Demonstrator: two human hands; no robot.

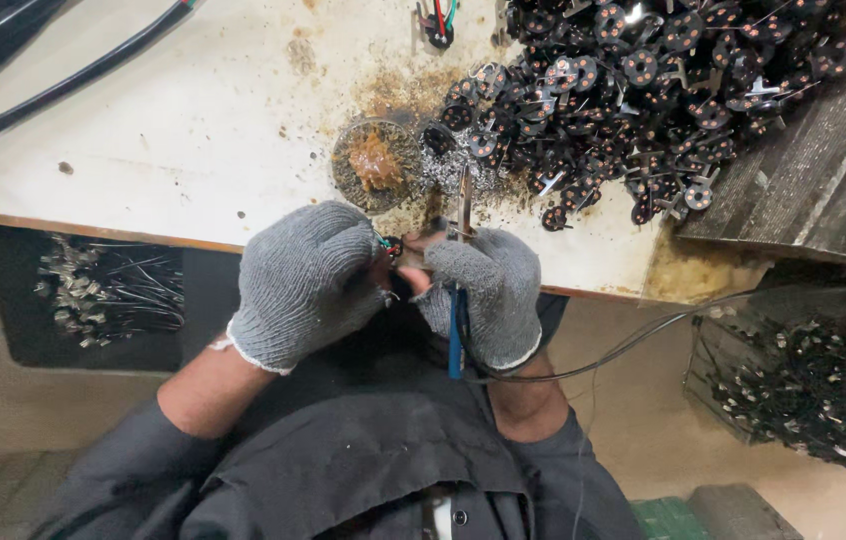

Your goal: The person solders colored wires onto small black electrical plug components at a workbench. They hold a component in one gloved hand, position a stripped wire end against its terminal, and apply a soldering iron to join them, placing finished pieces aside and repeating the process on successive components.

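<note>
Stained workbench [143, 150]: left hand [308, 280] pinches connector [393, 246], right hand [488, 295] wields soldering iron [460, 250].

Worn white counter [173, 120] fills the upper view, surface scratched and stained, brown grime and crumbs thickest near the middle. Front edge of the counter shows a thin wooden lip [83, 230]. Black cables [63, 85] run across the counter's top-left corner. Dark ribbed slab [823, 170] sits at the right end of the counter. Below the counter, on the left, a dark bin [103, 300] holds pale wire pieces. On the right, a crate [813, 390] is full of small dark parts. Floor [663, 440] is dull tan concrete, dusty. Green block [668, 520] lies on the floor at the bottom. Light is even, from overhead, with no hard shadows.
</note>
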